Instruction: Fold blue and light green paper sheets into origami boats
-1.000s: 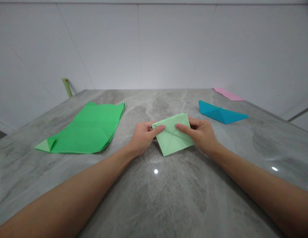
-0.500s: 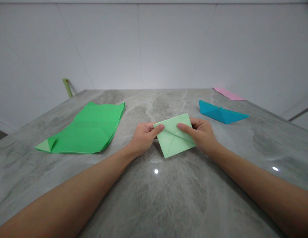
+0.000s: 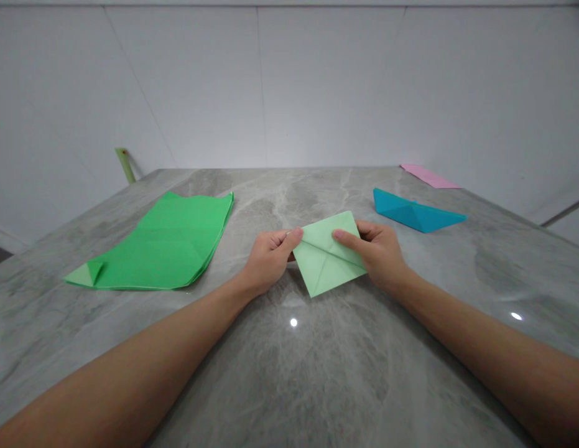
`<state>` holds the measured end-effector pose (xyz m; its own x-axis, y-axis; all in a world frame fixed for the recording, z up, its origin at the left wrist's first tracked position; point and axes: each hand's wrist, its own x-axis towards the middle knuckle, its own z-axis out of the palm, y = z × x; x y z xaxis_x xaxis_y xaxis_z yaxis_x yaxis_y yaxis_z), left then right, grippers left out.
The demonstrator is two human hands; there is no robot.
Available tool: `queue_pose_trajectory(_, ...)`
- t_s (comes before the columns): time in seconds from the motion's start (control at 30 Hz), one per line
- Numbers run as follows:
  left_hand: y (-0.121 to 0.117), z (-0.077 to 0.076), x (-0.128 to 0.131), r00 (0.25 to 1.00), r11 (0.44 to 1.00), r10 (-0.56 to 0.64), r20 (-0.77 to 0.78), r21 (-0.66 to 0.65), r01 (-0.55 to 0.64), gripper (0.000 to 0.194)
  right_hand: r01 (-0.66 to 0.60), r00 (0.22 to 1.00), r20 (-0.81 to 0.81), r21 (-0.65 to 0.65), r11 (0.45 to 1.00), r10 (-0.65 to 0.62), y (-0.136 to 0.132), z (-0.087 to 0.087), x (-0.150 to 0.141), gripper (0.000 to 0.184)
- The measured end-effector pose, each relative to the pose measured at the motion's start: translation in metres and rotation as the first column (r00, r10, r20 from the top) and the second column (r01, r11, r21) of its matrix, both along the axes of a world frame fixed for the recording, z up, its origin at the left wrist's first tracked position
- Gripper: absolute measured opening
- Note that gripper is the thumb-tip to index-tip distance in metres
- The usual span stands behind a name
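A folded light green paper (image 3: 327,261) with crease lines across it is held slightly tilted above the table, one corner pointing down toward me. My left hand (image 3: 270,255) pinches its upper left corner, thumb over the edge. On the opposite side my right hand (image 3: 380,252) grips the right edge, thumb lying flat on the front face. The other fingers of both hands are partly hidden behind the paper.
Bright green paper sheets (image 3: 172,242) lie at the left with one corner curled over. A blue paper boat (image 3: 417,213) rests at the right, and pink paper (image 3: 431,177) lies behind it. The grey marbled table (image 3: 289,386) meets a white wall.
My left thumb has shifted slightly left and up, toward the paper's corner. The paper and my right hand have hardly moved.
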<state>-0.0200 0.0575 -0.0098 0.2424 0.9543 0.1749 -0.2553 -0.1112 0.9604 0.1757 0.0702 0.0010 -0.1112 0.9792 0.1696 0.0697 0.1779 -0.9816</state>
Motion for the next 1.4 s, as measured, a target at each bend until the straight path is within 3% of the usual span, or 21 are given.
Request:
queue_pose_trajectory(0.17,0.001,-0.003,-0.003,0.999,0.999,-0.04,0.007,0.013,0.04,0.036,-0.024,0.993,0.12,0.098,0.995,0.012,-0.001,0.003,0.002,0.026)
queue_pose_trajectory(0.33,-0.003,0.001,-0.008,0.979,0.997,-0.07,-0.191,0.008,0.073,0.024,-0.174,0.948,0.302,0.233,0.957,0.099,-0.006,0.007,0.001,0.023)
queue_pose_trajectory(0.57,-0.005,0.004,-0.008,0.977,0.999,-0.045,-0.207,0.018,0.05,0.025,-0.147,0.977,0.184,0.231,0.962,0.105,-0.005,0.006,-0.001,0.028)
queue_pose_trajectory(0.73,-0.003,0.004,-0.009,0.919,0.987,-0.157,-0.361,-0.022,0.159,0.034,-0.215,0.931,0.351,0.304,0.928,0.101,-0.006,0.007,-0.001,0.027)
queue_pose_trajectory(0.8,-0.003,0.003,-0.009,0.903,0.987,-0.147,-0.404,0.004,0.162,0.039,-0.209,0.937,0.332,0.278,0.938,0.11,-0.007,0.007,-0.002,0.024)
queue_pose_trajectory(0.97,-0.003,0.004,-0.009,0.892,0.986,-0.106,-0.439,0.07,0.151,0.041,-0.171,0.955,0.257,0.075,0.982,0.147,-0.006,0.01,-0.002,0.029)
queue_pose_trajectory(1.17,-0.006,0.004,-0.007,0.862,0.977,-0.135,-0.488,0.077,0.196,0.043,-0.222,0.925,0.323,0.03,0.975,0.201,-0.009,0.01,-0.004,0.034)
queue_pose_trajectory(1.27,-0.006,0.004,-0.006,0.876,0.987,-0.038,-0.48,0.119,0.108,0.039,-0.207,0.938,0.281,-0.024,0.978,0.205,-0.007,0.01,-0.004,0.032)
queue_pose_trajectory(1.4,-0.004,0.004,-0.004,0.924,0.977,0.191,-0.332,0.157,-0.145,0.031,-0.122,0.988,0.08,-0.15,0.981,0.135,-0.004,0.008,-0.006,0.027)
